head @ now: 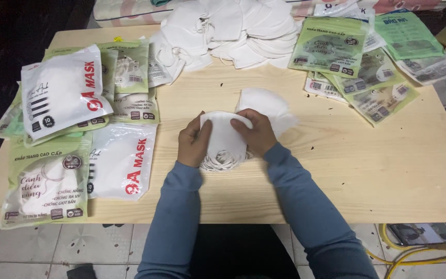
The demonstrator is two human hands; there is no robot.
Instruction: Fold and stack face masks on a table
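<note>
Both my hands hold a small stack of folded white face masks (pixel 224 135) upright on the wooden table (pixel 336 175). My left hand (pixel 193 142) grips the stack's left side and my right hand (pixel 256 133) grips its right side. The masks' white ear loops (pixel 222 161) bunch against the table below the stack. A few more white masks (pixel 274 106) lie flat just behind my right hand. A big loose pile of white masks (pixel 233 31) covers the table's far middle.
Filled mask packets, white (pixel 63 90) and green (pixel 45 183), lie stacked on the left. Flat green and clear empty packets (pixel 372 67) are spread at the far right. A phone (pixel 423 233) and yellow cable (pixel 419 256) lie on the tiled floor at the right.
</note>
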